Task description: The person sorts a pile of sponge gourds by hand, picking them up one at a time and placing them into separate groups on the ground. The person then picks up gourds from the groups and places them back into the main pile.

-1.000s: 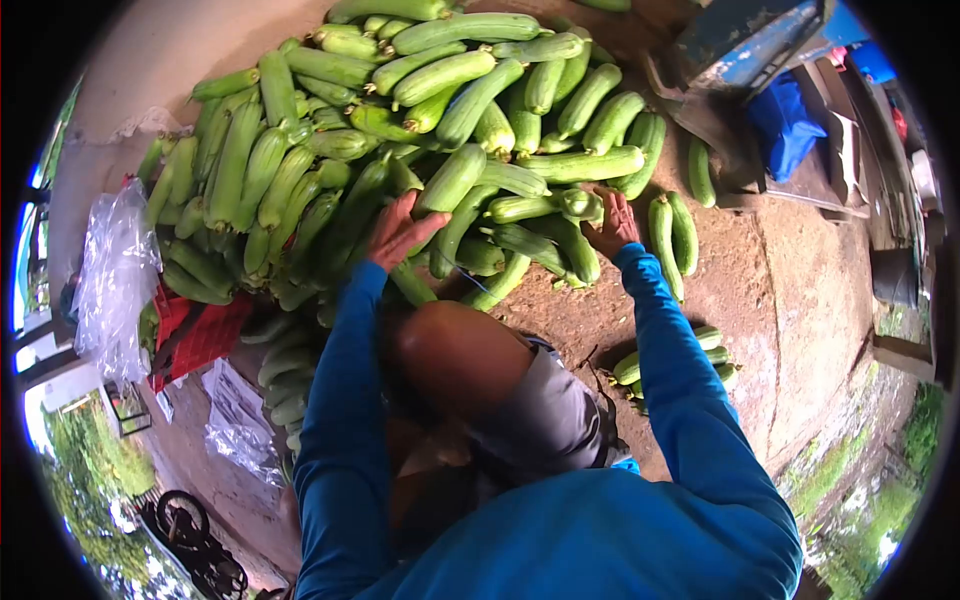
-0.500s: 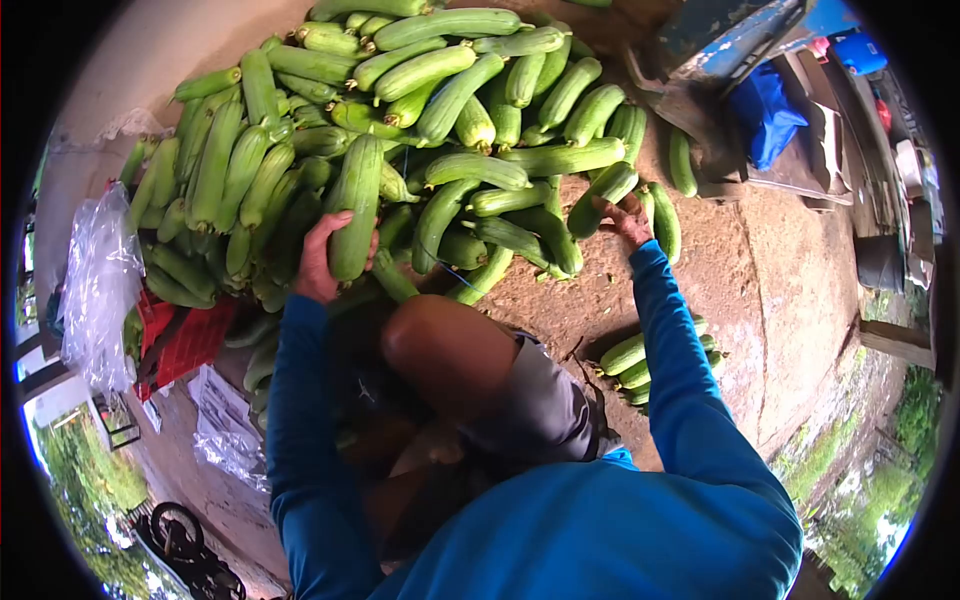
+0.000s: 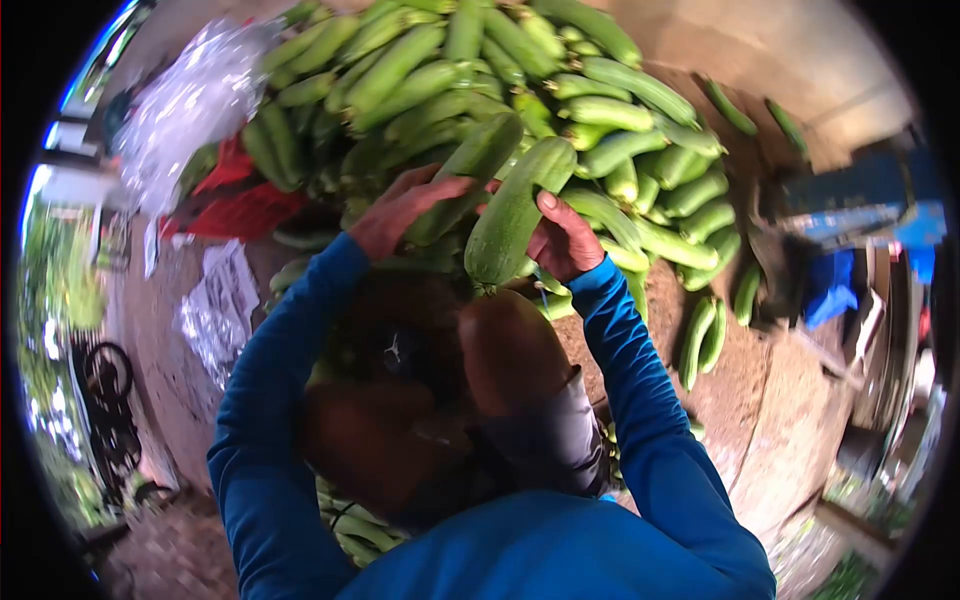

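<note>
My left hand [image 3: 405, 212] is wrapped round a dark green gourd [image 3: 474, 165], its fingers lying across the upper side. Close beside it, my right hand [image 3: 567, 236] grips a lighter green gourd [image 3: 513, 218], with the thumb on top. This second gourd slants down to the left, its lower end just above my bare knee [image 3: 515, 345]. Both gourds are in front of a large heap of similar green gourds [image 3: 612, 113].
Clear plastic [image 3: 200, 110] and a red crate [image 3: 235, 200] are at the left. Several gourds lie apart on the right floor. A blue bag [image 3: 830, 288] and blue metal object [image 3: 850, 200] are at the right. More gourds [image 3: 365, 530] lie below my legs.
The view has turned and shifted. My hands have come from wide apart to close together, each still holding a gourd; the right one has moved inward, beside the left.
</note>
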`<state>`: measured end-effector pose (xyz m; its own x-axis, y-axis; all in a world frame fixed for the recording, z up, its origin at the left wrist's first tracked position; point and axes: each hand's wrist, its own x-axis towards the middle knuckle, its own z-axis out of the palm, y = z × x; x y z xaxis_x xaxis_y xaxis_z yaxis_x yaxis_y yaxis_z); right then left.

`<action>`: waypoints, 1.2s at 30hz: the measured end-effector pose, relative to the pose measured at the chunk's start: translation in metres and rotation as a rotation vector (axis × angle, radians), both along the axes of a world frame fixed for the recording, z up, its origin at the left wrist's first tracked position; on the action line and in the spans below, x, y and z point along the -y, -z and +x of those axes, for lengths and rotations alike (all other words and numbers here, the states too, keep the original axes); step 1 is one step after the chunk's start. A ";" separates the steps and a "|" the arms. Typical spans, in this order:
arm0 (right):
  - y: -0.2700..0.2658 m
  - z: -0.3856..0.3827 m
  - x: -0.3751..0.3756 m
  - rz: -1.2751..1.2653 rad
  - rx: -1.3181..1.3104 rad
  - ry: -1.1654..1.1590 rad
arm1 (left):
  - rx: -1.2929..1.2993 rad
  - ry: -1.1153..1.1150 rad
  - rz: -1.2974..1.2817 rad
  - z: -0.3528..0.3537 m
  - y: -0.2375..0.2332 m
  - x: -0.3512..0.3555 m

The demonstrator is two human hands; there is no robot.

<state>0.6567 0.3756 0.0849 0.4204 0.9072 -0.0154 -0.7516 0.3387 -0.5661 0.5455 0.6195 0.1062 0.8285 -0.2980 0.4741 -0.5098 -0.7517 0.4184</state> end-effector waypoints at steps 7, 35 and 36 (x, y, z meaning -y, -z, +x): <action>-0.019 -0.061 -0.136 -0.061 -0.171 -0.341 | -0.421 -0.860 -0.729 -0.097 0.009 -0.011; 0.070 -0.382 -0.281 -0.465 0.889 -1.229 | 0.650 -0.931 -2.311 -0.504 0.122 0.008; 0.080 -0.380 -0.278 -0.455 0.855 -1.263 | 0.624 -1.114 -2.292 -0.516 0.127 -0.008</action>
